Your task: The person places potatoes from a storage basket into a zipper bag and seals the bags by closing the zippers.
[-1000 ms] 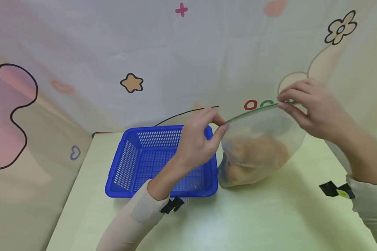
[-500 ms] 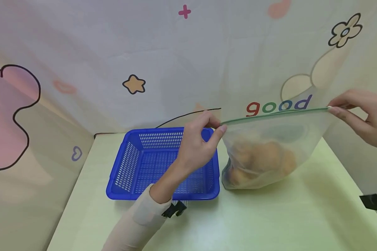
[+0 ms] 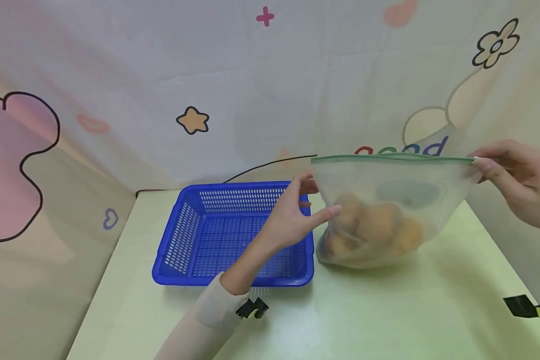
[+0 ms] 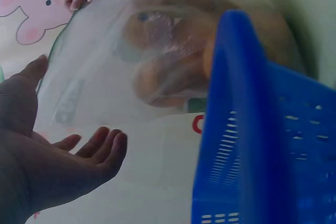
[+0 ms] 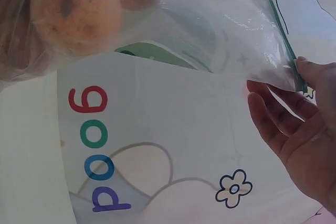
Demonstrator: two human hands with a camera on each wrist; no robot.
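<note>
A translucent zip-top bag (image 3: 432, 175) with a green seal stands on the table, right of a blue basket. Inside are several round tan things that look like potatoes (image 5: 76, 11), blurred through the plastic in the head view. My right hand (image 3: 524, 182) pinches the right end of the seal between thumb and fingers. At the bag's left side is my left hand (image 3: 288, 220), fingers parted and thumb in front of the bag's edge. The left wrist view shows this left hand (image 4: 58, 166) loosely spread, pinching nothing; whether it touches the plastic I cannot tell.
The blue perforated basket (image 3: 198, 280) sits left of the bag, partly behind my left forearm, with no items visible in it. A pale green table (image 3: 364, 320) lies below. A printed cloth (image 3: 261, 90) hangs behind and at the sides.
My right hand has slid rightward along the seal to its end. My left hand has let go of the seal's left corner and moved slightly lower. The seal now runs nearly level.
</note>
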